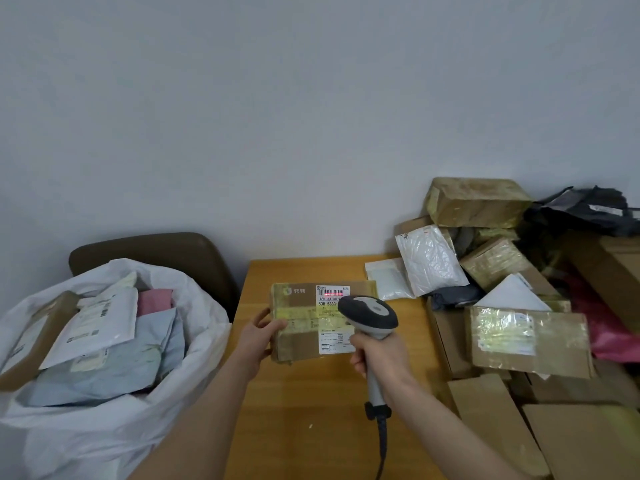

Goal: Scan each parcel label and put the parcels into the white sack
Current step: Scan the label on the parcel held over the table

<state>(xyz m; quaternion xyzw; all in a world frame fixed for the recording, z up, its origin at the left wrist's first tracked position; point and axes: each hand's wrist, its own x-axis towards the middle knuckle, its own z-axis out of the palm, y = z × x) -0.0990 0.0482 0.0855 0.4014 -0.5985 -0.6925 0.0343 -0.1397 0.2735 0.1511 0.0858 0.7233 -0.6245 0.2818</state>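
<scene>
fingers (266, 325) of left hand (258, 336) are pinching the parcel (304, 327) edge over the surface (311, 410); right hand (379, 355) is gripping the scanner (369, 315), beam on label (333, 293). tilt risks misread; white sack (194, 341) is nearly full.

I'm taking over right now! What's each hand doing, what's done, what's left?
Left hand holds the cardboard parcel by its left edge over the wooden table.
Right hand grips the barcode scanner; its red line lies on the parcel's label.
Done: the white sack already holds several parcels.
Left: put this parcel in the sack, then scan the pile of parcels on the right.
</scene>
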